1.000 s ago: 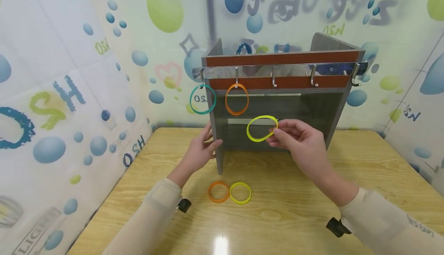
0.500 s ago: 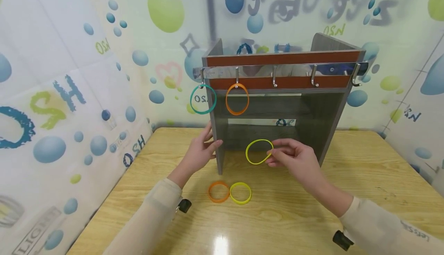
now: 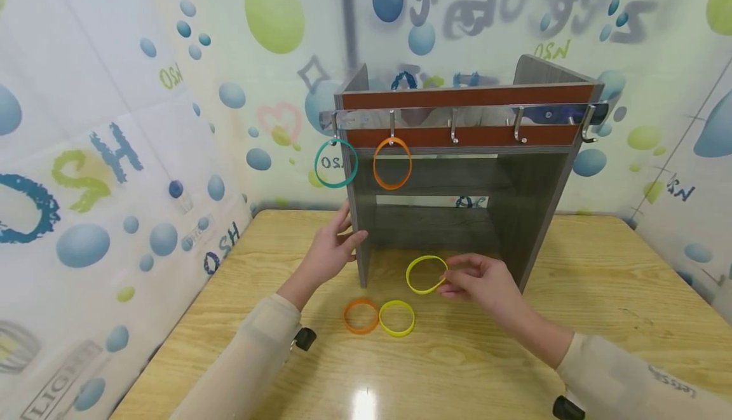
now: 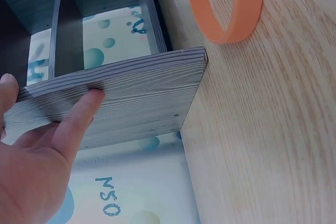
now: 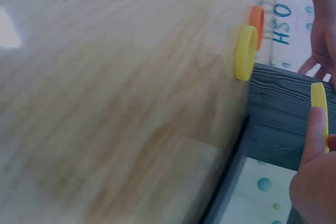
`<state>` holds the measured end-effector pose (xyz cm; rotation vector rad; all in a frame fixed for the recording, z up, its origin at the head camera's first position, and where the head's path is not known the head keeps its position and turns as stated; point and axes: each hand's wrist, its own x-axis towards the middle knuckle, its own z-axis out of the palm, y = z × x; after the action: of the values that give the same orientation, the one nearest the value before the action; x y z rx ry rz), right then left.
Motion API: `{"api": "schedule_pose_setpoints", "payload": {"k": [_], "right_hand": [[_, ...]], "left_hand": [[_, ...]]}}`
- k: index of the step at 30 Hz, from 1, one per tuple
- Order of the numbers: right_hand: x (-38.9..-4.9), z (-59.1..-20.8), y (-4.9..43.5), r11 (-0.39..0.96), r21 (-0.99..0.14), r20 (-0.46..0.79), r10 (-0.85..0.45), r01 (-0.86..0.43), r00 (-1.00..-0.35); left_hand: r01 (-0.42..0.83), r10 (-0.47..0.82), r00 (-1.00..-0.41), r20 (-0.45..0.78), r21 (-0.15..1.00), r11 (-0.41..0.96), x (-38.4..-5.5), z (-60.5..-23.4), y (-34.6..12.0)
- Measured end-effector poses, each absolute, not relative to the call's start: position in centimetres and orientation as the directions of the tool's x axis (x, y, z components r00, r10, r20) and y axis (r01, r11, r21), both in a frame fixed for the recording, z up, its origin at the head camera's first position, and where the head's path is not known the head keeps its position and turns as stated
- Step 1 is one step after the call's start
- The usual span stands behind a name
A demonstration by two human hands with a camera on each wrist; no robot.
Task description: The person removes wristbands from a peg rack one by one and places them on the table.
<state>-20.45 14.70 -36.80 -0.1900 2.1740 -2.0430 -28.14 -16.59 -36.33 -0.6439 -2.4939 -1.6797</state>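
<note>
Pinches round yellow rubbery ring [image 5: 319, 96] in right hand [image 3: 480, 280]; touches grey wooden shelf [image 3: 446, 177] with spread left hand [image 3: 330, 250] at nine o'clock.

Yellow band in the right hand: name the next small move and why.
Probably lower the held yellow band onto the table: the right hand has brought it down, away from the hooks, and an orange band and another yellow band lie there.

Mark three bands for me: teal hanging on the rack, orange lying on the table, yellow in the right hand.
Teal band [image 3: 336, 185]: head view, bottom of its loop.
Orange band [image 4: 247, 9]: left wrist view, the loop's wide wall.
Yellow band [image 5: 318, 95]: right wrist view, its visible upper end.
</note>
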Motion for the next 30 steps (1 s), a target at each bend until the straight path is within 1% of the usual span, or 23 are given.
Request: {"api": "schedule_pose_setpoints", "payload": {"k": [8,21,30], "right_hand": [[-20.1,-38.3,15.0,0.109,-0.989,-0.12,-0.193,0.101,-0.974],[-19.3,-40.1,16.2,0.128,-0.977,-0.196,-0.217,0.171,-0.956],[-18.8,-42.6,16.3,0.143,-0.963,-0.261,-0.258,0.23,-0.93]], "left_hand": [[0.376,0.295,-0.912,0.284,0.867,0.327,-28.2,-36.4,-16.6],[0.372,0.287,-0.915,0.283,0.866,0.333,-28.2,-36.3,-16.4],[0.358,0.282,-0.921,0.27,0.873,0.33,-28.3,-36.4,-16.4]]}}
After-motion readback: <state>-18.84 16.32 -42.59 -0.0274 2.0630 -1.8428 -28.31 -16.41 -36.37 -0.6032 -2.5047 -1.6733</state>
